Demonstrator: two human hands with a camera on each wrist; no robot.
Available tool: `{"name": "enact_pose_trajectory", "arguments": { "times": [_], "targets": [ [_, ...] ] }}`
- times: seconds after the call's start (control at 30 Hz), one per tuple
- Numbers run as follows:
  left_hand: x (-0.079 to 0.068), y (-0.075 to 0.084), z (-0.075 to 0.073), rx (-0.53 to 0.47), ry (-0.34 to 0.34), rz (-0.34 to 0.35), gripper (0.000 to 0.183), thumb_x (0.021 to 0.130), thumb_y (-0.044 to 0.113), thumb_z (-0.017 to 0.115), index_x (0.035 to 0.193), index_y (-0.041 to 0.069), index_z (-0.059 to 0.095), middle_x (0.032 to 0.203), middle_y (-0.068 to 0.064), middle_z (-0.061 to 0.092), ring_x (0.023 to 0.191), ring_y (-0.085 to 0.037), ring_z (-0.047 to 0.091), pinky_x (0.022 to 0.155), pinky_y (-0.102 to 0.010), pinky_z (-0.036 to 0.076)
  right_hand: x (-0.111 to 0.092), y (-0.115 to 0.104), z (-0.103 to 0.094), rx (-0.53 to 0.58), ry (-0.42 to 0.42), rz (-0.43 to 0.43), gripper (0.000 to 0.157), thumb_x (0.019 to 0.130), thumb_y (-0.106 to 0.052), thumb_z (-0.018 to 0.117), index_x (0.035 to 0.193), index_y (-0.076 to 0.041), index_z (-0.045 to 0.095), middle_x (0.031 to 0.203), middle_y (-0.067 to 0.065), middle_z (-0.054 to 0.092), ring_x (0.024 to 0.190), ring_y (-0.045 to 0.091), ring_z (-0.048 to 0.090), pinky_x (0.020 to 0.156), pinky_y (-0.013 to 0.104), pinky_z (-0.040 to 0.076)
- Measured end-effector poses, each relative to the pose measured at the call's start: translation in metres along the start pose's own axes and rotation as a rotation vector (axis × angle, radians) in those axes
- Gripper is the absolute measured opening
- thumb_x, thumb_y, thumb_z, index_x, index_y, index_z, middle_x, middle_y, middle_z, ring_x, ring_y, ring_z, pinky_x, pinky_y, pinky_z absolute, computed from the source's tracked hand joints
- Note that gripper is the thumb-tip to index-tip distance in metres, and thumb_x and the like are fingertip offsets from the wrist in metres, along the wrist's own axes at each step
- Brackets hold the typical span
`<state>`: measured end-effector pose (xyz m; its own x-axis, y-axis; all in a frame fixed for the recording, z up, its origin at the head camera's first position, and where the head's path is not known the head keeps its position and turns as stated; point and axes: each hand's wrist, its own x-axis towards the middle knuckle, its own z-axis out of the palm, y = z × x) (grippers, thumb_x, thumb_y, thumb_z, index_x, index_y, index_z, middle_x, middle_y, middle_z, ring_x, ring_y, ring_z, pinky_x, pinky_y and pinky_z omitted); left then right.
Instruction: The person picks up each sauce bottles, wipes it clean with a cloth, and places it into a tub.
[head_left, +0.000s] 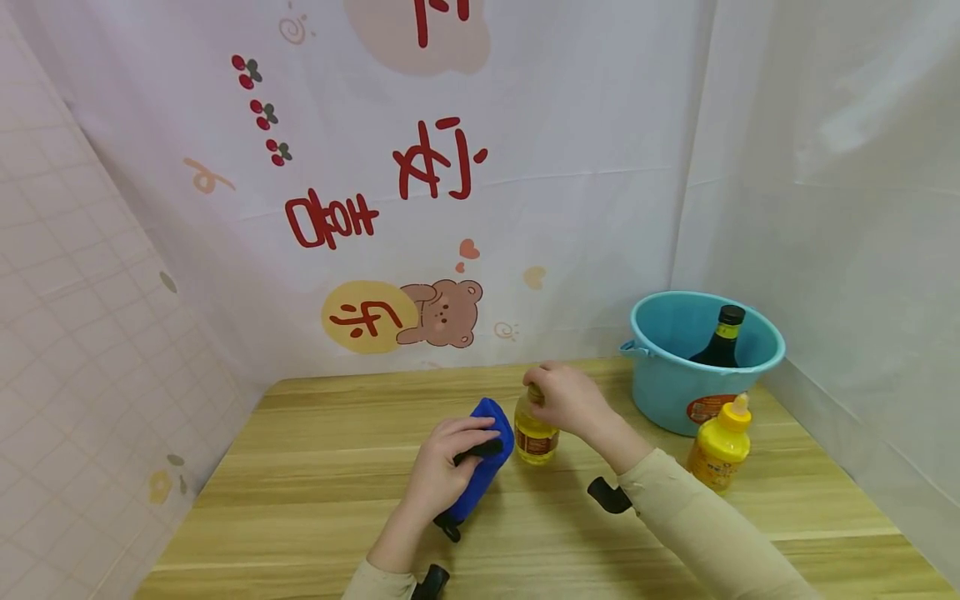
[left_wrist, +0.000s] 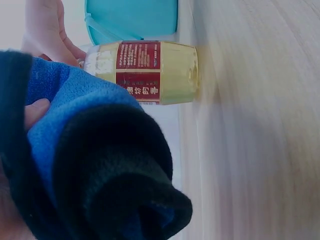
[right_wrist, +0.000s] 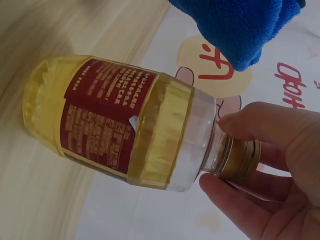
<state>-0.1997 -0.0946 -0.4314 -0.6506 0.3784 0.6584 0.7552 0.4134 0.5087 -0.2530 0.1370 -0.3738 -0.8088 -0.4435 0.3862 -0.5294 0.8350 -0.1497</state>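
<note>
My left hand [head_left: 438, 468] grips a folded blue towel with black edging [head_left: 480, 487]. In the left wrist view the blue towel [left_wrist: 95, 97] bunches up in front, its dark rolled end toward the camera. My right hand [head_left: 572, 402] holds a bottle of yellow oil [head_left: 536, 442] by its gold cap and neck. Thumb and fingers wrap the gold cap [right_wrist: 240, 159] in the right wrist view. The oil bottle has a dark red label [right_wrist: 102, 115] and stands upright, its base at the tabletop. The towel is just left of the bottle.
A light blue bucket [head_left: 660, 398] stands at the back right of the wooden table [head_left: 315, 467], with a dark, black-capped bottle [head_left: 722, 350] inside. In front of it is a yellow squeeze bottle [head_left: 720, 454]. A printed white curtain [head_left: 585, 167] hangs behind the table.
</note>
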Motion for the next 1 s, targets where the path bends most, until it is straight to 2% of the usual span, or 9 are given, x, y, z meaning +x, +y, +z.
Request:
{"name": "enact_pose_trajectory", "arguments": {
  "times": [0.17,0.4,0.67,0.77,1.0],
  "targets": [
    [0.001,0.0,0.001,0.001,0.003,-0.009,0.045,0.075,-0.017,0.075,0.108,0.014,0.079,0.121,0.002,0.069,0.116,-0.02,0.059,0.098,-0.043,0.05,0.005,-0.004,0.004,-0.012,0.003,0.013,0.025,0.079,-0.014,0.08,0.102,-0.009,0.072,0.092,0.005,0.067,0.076,0.021,0.063,0.068,0.036,0.055],
    [0.003,-0.001,0.001,-0.009,0.005,-0.034,0.044,0.077,-0.017,0.073,0.108,0.014,0.079,0.121,0.002,0.069,0.117,-0.02,0.059,0.097,-0.045,0.05,0.007,-0.005,0.008,0.009,0.036,-0.024,0.031,0.08,-0.017,0.083,0.107,-0.007,0.072,0.094,0.006,0.067,0.08,0.022,0.064,0.072,0.038,0.056],
    [0.01,-0.005,0.001,-0.019,0.031,-0.029,0.044,0.077,-0.017,0.072,0.108,0.013,0.078,0.122,0.002,0.069,0.118,-0.021,0.06,0.099,-0.045,0.049,-0.007,0.008,0.009,0.268,0.059,0.069,0.054,0.083,-0.02,0.082,0.131,-0.01,0.062,0.123,0.012,0.064,0.102,0.031,0.065,0.083,0.047,0.056],
    [0.015,-0.006,0.0,-0.02,0.043,-0.036,0.044,0.077,-0.017,0.071,0.109,0.013,0.078,0.122,0.002,0.069,0.118,-0.021,0.059,0.099,-0.045,0.049,-0.013,0.017,0.014,0.316,0.097,0.049,0.057,0.084,-0.018,0.081,0.135,-0.01,0.059,0.128,0.012,0.063,0.106,0.031,0.064,0.086,0.048,0.055],
    [0.026,-0.008,-0.002,-0.002,0.069,-0.025,0.044,0.076,-0.016,0.073,0.109,0.013,0.078,0.122,0.004,0.068,0.119,-0.021,0.058,0.1,-0.043,0.048,-0.025,0.027,0.032,0.432,0.221,0.0,0.057,0.081,-0.01,0.082,0.134,-0.009,0.061,0.126,0.011,0.064,0.107,0.03,0.063,0.088,0.046,0.055]
  ]
}}
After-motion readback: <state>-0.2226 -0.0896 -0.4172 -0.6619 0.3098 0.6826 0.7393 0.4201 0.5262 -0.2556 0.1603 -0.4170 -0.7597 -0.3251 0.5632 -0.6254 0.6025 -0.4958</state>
